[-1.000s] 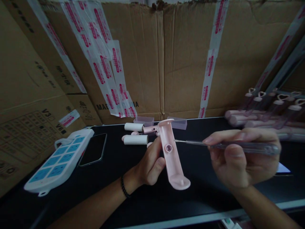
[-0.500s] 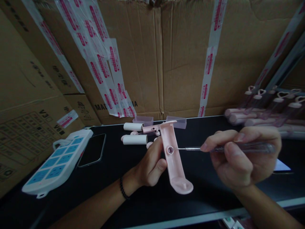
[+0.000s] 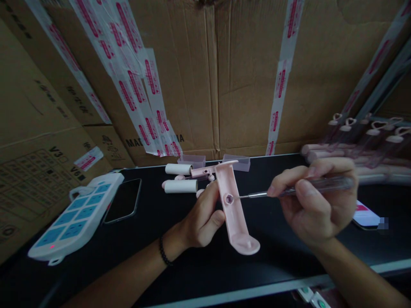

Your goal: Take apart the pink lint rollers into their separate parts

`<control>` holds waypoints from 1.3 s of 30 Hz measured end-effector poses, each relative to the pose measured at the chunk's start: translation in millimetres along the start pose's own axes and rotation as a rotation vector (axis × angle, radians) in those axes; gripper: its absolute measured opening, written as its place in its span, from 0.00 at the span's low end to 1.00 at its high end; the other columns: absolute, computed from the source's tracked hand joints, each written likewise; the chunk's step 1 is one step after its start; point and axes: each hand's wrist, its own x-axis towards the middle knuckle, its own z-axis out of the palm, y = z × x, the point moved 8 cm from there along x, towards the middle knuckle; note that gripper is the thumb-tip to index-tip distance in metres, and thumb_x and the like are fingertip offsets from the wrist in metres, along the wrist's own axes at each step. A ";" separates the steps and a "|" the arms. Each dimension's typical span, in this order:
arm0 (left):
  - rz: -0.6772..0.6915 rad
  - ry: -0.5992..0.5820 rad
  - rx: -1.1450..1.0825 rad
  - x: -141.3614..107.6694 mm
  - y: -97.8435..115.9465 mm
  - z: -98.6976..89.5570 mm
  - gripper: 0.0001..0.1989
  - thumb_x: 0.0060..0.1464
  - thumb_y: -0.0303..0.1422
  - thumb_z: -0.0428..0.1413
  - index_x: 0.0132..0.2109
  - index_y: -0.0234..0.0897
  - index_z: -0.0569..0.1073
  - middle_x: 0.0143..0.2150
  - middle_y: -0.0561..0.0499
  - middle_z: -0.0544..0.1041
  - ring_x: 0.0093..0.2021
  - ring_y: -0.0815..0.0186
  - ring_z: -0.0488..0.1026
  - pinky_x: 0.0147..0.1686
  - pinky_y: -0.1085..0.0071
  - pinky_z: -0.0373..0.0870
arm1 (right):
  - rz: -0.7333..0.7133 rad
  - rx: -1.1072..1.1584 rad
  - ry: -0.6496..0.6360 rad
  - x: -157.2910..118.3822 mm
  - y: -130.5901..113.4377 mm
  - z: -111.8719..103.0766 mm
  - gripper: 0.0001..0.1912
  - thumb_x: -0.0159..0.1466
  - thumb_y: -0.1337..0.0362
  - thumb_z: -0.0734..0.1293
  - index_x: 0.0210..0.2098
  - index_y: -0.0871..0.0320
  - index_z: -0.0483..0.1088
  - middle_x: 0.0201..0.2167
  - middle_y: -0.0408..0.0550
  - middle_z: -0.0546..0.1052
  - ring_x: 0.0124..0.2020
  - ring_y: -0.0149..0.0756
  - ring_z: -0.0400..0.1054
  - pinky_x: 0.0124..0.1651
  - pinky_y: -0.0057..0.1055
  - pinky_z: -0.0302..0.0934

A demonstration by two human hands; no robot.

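My left hand [image 3: 205, 218] grips a long pale-pink plastic shell [image 3: 236, 214] by its left side. The shell is trough-shaped, with a rounded end toward me and a round hole at mid-length. My right hand [image 3: 314, 196] is closed round the clear handle of a thin screwdriver [image 3: 257, 194]. Its metal tip points left and ends at or just in front of the shell, right of the hole; whether it touches, I cannot tell. Behind my left hand lie two white tubes [image 3: 181, 186] and a smaller pink part [image 3: 202, 172], partly hidden by the shell.
A white power strip [image 3: 77, 218] and a dark phone [image 3: 123, 201] lie at the left. A lit phone [image 3: 366, 215] is beyond my right hand. Pink tubes with heart-shaped loops [image 3: 372, 132] are stacked at the right. Taped cardboard boxes [image 3: 244, 85] wall off the back.
My right hand and the screwdriver have shifted left and slightly up, uncovering more of the lit phone. The handle now tilts more. My left hand still holds the shell in nearly the same place.
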 end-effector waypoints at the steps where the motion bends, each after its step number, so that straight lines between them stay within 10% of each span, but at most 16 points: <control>1: -0.002 -0.007 0.003 0.2 -0.5 0.1 0.28 0.69 0.55 0.41 0.56 0.36 0.67 0.48 0.40 0.72 0.46 0.52 0.71 0.50 0.55 0.69 | 0.009 0.014 -0.009 1.3 1.1 0.5 0.09 0.68 0.66 0.68 0.41 0.50 0.62 0.26 0.40 0.80 0.22 0.35 0.73 0.18 0.29 0.58; 39: -0.159 -0.010 -0.266 3.6 -4.2 4.7 0.25 0.70 0.53 0.42 0.46 0.36 0.71 0.40 0.47 0.68 0.40 0.61 0.66 0.42 0.65 0.64 | -0.023 0.147 -0.136 -4.9 3.6 8.0 0.03 0.70 0.68 0.67 0.43 0.55 0.73 0.33 0.48 0.84 0.27 0.42 0.80 0.19 0.36 0.71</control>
